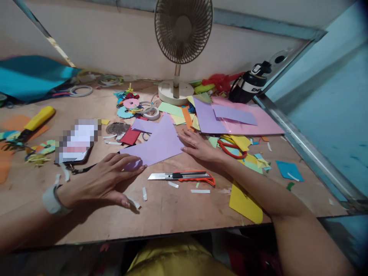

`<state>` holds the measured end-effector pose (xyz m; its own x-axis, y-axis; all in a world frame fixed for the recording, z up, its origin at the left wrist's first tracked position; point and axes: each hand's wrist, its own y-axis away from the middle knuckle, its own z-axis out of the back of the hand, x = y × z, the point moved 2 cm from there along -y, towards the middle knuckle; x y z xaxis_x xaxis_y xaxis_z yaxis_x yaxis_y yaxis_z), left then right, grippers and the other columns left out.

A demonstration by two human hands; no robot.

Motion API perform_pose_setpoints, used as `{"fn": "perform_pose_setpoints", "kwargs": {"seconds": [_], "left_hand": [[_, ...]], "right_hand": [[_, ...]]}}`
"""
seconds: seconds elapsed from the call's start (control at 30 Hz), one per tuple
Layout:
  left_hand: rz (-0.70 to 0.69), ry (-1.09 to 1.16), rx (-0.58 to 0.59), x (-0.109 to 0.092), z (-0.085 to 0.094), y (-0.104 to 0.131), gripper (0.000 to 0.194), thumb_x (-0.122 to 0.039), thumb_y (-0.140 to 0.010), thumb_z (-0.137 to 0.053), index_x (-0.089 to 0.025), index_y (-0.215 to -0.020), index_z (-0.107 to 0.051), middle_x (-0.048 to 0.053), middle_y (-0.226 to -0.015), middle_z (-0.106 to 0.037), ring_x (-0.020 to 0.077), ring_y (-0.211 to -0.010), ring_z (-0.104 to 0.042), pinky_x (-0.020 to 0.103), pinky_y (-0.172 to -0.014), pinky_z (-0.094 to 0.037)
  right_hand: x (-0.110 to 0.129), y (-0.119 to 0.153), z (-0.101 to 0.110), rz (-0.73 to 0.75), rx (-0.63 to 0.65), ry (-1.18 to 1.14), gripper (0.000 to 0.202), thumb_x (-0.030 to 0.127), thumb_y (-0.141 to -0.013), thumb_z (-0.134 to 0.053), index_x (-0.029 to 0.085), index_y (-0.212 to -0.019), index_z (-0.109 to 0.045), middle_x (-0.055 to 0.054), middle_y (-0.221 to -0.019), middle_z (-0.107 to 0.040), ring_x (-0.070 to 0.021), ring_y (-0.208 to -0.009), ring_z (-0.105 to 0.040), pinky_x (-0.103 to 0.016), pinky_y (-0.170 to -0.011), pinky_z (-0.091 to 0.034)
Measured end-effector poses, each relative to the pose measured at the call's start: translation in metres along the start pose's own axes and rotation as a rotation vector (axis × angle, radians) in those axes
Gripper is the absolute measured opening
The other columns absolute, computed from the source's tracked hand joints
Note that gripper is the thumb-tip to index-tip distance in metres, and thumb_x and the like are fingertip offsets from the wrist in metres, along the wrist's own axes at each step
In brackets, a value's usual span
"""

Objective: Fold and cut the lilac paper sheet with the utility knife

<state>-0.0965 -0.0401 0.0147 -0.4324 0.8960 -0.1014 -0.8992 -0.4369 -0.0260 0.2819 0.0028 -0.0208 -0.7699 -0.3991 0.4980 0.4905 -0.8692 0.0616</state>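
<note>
Left hand [106,178]: lies palm down on the plywood table [178,211], fingers spread and loosely extended, gripping nothing; the fingertips rest on the near left corner of a lilac sheet of paper [156,143]. A white band sits on this wrist.

Right hand [198,147]: flat and open, fingers stretched out, pressing the right edge of the same lilac sheet; nothing is grasped.

Lilac sheet of paper: lies flat at the table's middle, between the two hands, slightly skewed to the table edge.

Orange-handled utility knife [184,176]: lies on the table just in front of the lilac sheet, blade extended and pointing left, between the two forearms and untouched by either hand.

Red-handled scissors [231,149]: on coloured scraps just right of the right hand.

Yellow paper piece [245,203]: near the front edge, beside the right forearm.

Large pink sheet [258,122] with lavender sheets on top: well behind the right hand.

Beige desk fan [181,42]: upright at the back wall.

Black water bottle [250,84]: tilted at the back right corner.

White tape roll [151,111]: near the fan's base, among cut paper shapes.

Yellow highlighter-shaped tool [37,119]: far left.

Blue paper square [289,170]: right side, apart from the rest.
</note>
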Motion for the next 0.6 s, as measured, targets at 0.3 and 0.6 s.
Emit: {"fn": "perform_pose_setpoints", "kwargs": {"seconds": [0.3, 0.6], "left_hand": [[0.131, 0.03, -0.091, -0.002, -0.001, 0.049, 0.096, -0.099, -0.085, -0.032, -0.038, -0.156, -0.055, 0.005, -0.153, -0.062, 0.0388, -0.133, -0.057, 0.053, -0.109, -0.036], [-0.088, 0.002, -0.154, -0.006, 0.033, -0.013, 0.06, -0.068, -0.106, -0.034, -0.036, -0.148, -0.062, 0.005, -0.133, -0.073, 0.0304, -0.118, -0.062, 0.048, -0.103, -0.041]], "right_hand": [[-0.005, -0.001, 0.0, 0.007, 0.023, -0.031, 0.064, 0.046, -0.106, -0.054, 0.032, -0.167, -0.037, -0.006, -0.179, -0.018, -0.0312, -0.167, -0.009, -0.058, -0.134, -0.011], [-0.001, -0.004, 0.005, -0.005, 0.046, -0.065, 0.065, 0.039, -0.105, -0.057, 0.027, -0.166, -0.038, -0.008, -0.179, -0.016, -0.0303, -0.167, -0.007, -0.056, -0.134, -0.01]]}}
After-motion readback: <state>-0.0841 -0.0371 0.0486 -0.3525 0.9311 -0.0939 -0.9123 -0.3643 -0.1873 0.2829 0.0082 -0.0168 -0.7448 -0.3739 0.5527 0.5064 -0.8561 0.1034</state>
